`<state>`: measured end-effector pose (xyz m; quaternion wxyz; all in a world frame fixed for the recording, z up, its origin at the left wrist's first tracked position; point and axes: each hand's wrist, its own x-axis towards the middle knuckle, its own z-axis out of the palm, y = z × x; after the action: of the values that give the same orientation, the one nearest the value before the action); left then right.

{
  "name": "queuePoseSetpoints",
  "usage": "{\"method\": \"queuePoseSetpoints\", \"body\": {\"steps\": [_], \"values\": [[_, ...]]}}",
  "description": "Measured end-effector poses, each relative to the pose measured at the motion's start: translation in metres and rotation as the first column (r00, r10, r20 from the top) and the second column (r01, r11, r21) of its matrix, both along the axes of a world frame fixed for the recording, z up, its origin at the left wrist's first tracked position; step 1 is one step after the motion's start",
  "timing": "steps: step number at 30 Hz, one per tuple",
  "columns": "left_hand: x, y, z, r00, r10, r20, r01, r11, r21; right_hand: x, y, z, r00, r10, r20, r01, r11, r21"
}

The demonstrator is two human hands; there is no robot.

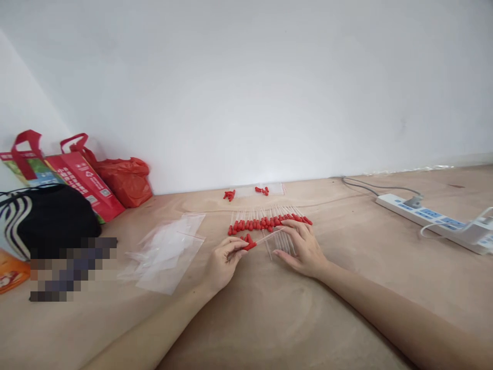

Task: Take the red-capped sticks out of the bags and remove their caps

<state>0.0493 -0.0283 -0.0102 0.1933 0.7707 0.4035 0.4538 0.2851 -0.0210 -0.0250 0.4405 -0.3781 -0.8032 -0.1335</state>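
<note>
Left hand: the left hand (225, 259) is closed in a pinch on a small red bulb (249, 243); a second red piece seems to lie against it, too close to separate.
Clear tube: the thin clear tube (265, 237) spans the gap between the two hands, its left end at the red bulb.
Tube's axis: it slants rightward and a little away from the person, roughly in line with the left pinch; the left hand is nearer the bulb end, the right hand the far end.
Right hand: the right hand (306, 252) has its thumb spread from its fingers, the fingertips at the tube's far end; whether they grip it, I cannot tell.
Red-bulbed row: the row of red-bulbed tubes (252, 224) lies just beyond both hands, tubes pointing toward the wall.
Nearer tubes: more clear tubes (268, 247) point toward the person, partly under the right hand.
Surface: on the wooden surface (246, 318), plastic bags (165, 257) lie left of the left hand.
</note>
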Motion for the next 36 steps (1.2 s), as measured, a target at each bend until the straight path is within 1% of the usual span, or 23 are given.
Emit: {"method": "queuePoseSetpoints", "body": {"steps": [2,4,5,7,10,14,18,21,25,28,31,36], "values": [[-0.002,0.001,0.001,1.000,-0.007,-0.009,0.007,1.000,0.000,0.001,-0.001,0.000,0.997,-0.009,-0.081,0.008,1.000,-0.007],[-0.004,0.002,0.001,0.999,-0.014,-0.029,0.014,1.000,0.006,0.003,-0.001,0.002,0.994,-0.014,-0.105,0.013,1.000,-0.006],[-0.004,0.002,0.001,0.999,-0.020,-0.040,0.020,1.000,0.009,0.003,-0.002,0.003,0.997,-0.005,-0.076,0.005,1.000,-0.006],[-0.004,0.001,0.001,0.997,-0.031,-0.065,0.033,0.999,0.021,0.002,-0.004,0.005,0.999,0.031,0.035,-0.031,1.000,-0.002],[-0.002,-0.001,0.000,0.994,-0.053,-0.094,0.057,0.998,0.034,-0.004,-0.007,0.005,0.983,0.088,0.158,-0.096,0.994,0.044],[0.001,-0.005,0.003,0.988,-0.099,-0.118,0.100,0.995,0.010,-0.013,-0.009,0.003,0.979,0.107,0.176,-0.126,0.987,0.101],[0.005,-0.007,0.007,0.969,-0.151,-0.194,0.151,0.988,-0.015,-0.017,-0.011,0.004,0.972,0.111,0.207,-0.128,0.989,0.071],[0.011,-0.007,0.007,0.951,-0.168,-0.261,0.178,0.984,0.017,-0.017,-0.012,0.006,0.966,0.121,0.228,-0.139,0.988,0.065],[0.015,-0.005,0.001,0.945,-0.114,-0.307,0.154,0.982,0.110,-0.018,-0.013,0.007,0.964,0.146,0.222,-0.164,0.984,0.069],[0.014,-0.005,-0.002,0.935,-0.062,-0.348,0.115,0.984,0.135,-0.018,-0.013,0.008,0.961,0.163,0.221,-0.180,0.982,0.055],[0.012,-0.008,-0.002,0.923,-0.033,-0.383,0.086,0.989,0.122,-0.018,-0.014,0.008,0.961,0.170,0.220,-0.186,0.981,0.054],[0.011,-0.012,0.002,0.925,-0.041,-0.378,0.082,0.992,0.091,-0.016,-0.014,0.007,0.961,0.191,0.202,-0.206,0.977,0.055]]}}
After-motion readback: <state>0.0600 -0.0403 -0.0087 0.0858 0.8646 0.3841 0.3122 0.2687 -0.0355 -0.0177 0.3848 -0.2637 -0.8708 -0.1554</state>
